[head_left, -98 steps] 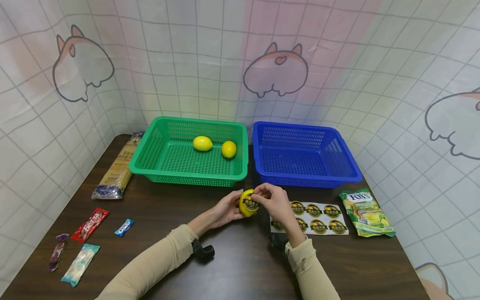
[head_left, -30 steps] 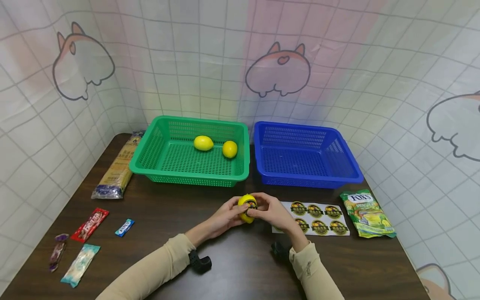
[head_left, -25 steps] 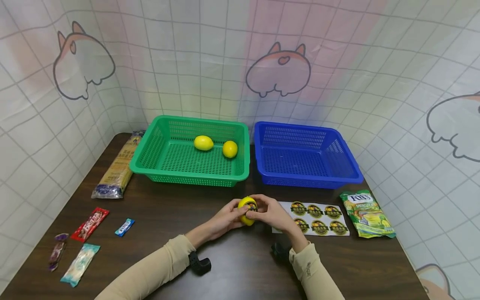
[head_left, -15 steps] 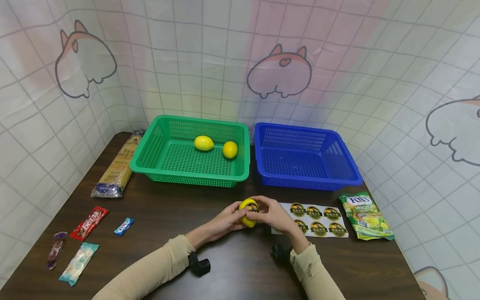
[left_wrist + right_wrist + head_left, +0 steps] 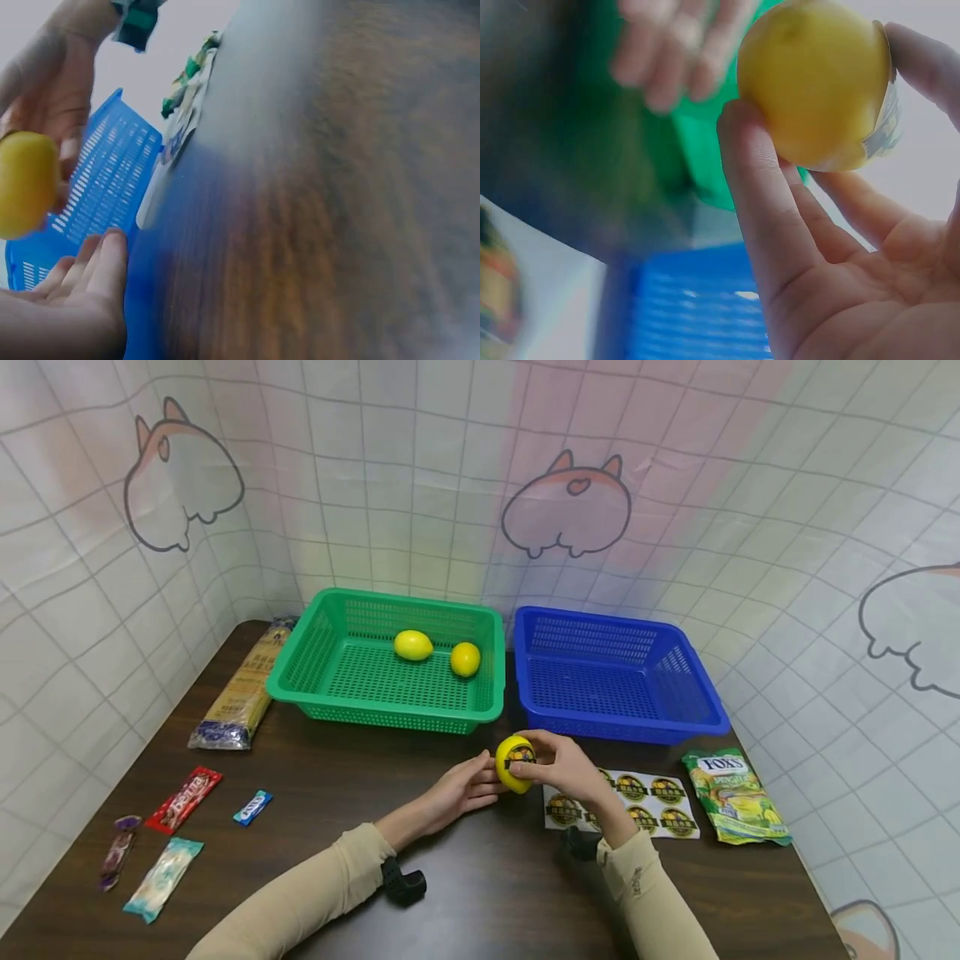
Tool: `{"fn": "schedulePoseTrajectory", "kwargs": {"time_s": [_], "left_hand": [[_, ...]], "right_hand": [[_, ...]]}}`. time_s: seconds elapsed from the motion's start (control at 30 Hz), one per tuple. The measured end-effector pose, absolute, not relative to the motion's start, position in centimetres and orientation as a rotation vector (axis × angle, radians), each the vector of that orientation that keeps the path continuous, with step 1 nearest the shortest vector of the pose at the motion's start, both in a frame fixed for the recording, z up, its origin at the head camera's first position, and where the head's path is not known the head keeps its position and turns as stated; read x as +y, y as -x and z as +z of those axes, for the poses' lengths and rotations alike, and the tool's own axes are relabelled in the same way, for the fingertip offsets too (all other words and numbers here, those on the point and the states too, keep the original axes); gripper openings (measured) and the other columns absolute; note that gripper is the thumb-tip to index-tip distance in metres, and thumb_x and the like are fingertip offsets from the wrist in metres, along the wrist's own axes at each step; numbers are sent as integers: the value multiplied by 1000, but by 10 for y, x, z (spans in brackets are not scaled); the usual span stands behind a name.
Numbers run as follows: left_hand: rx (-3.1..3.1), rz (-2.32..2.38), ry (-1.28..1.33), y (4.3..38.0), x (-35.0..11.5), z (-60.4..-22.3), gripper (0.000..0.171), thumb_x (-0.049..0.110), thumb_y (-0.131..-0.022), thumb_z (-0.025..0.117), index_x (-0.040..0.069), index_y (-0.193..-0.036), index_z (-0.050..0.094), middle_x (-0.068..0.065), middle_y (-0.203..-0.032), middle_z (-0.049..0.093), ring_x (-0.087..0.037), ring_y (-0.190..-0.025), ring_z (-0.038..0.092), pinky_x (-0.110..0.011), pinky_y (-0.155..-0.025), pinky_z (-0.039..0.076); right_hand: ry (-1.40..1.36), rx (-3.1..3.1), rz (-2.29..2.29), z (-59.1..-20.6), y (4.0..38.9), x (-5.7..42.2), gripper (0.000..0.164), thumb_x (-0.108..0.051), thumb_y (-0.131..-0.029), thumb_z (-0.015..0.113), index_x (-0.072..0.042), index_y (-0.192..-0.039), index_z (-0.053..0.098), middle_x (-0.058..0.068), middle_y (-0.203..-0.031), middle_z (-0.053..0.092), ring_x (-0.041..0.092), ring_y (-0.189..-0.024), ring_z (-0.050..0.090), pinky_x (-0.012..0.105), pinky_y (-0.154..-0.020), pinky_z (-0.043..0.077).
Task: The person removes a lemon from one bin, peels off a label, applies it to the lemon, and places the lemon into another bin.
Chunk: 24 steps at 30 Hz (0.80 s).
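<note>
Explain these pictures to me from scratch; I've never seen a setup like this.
There is no machine here, just a person's two bare hands. The wide picture comes from a camera on the head, looking forward and down. The other two come from cameras on the wrists, one per hand, so they look tilted and partly blurred.

The right hand has a lemon in its grip, with a dark round sticker on it. The left hand is beside it, fingers extended, holding nothing.

On the table stand a green basket with two more lemons inside, and a blue basket. Nearby lie a sheet of stickers, a green bag, a long packet and four small packets.
</note>
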<state>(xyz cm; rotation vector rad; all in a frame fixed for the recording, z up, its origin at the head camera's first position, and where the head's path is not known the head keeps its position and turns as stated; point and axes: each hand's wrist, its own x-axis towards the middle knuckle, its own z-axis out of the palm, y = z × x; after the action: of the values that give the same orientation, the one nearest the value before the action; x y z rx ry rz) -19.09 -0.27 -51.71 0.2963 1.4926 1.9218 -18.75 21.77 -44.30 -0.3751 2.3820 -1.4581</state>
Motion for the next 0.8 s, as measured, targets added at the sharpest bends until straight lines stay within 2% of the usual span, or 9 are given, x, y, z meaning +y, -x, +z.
{"fn": "schedulePoseTrajectory", "kwargs": {"time_s": [0.1,0.23,0.33,0.43,0.5,0.7,0.8], "left_hand": [[1508,1958,-241,194,0,-514,71,56,-104,36,1,-149,38,-24,-150,48,-34,-139,50,-43,-117,42],[1497,2020,-181,198,9,-512,64,47,-106,39,-2,-148,40,-25,-148,50,-28,-132,58,-35,-111,48],[1467,2077,-147,202,19,-510,62,44,-105,43,-3,-147,41,-25,-148,50,-22,-126,63,-31,-107,51],[1439,2137,-128,207,31,-507,62,41,-104,48,-4,-145,42,-26,-147,51,-18,-121,65,-30,-105,52],[1423,2166,-112,210,39,-505,61,41,-103,50,-4,-144,44,-25,-145,53,-17,-118,67,-29,-104,53],[1362,2219,-106,222,59,-497,56,42,-102,53,0,-139,48,-24,-141,57,-14,-111,69,-29,-102,54],[1343,2228,-94,228,65,-494,54,42,-103,51,1,-137,49,-25,-141,56,-16,-111,70,-30,-102,54]], "right_hand": [[391,2443,-1438,-425,198,224,59,-31,-89,72,-11,-141,53,18,-125,66,24,-103,70,43,-84,61],[380,2516,-1437,-398,217,234,61,-32,-90,72,-14,-144,51,16,-133,62,30,-114,66,35,-83,61],[359,2568,-1441,-379,236,241,63,-33,-91,71,-14,-146,48,16,-138,59,32,-121,60,40,-87,60],[292,2584,-1467,-364,259,246,65,-35,-93,69,-13,-149,44,17,-141,55,33,-126,56,48,-97,57],[226,2577,-1487,-358,274,248,67,-36,-94,67,-12,-151,41,18,-142,53,33,-126,56,50,-102,54],[-3,2525,-1548,-360,321,249,69,-38,-97,62,-8,-153,36,20,-143,51,27,-118,62,44,-106,52],[-111,2470,-1592,-367,343,245,70,-37,-98,61,-4,-154,33,21,-144,51,30,-117,63,46,-109,49]]}}
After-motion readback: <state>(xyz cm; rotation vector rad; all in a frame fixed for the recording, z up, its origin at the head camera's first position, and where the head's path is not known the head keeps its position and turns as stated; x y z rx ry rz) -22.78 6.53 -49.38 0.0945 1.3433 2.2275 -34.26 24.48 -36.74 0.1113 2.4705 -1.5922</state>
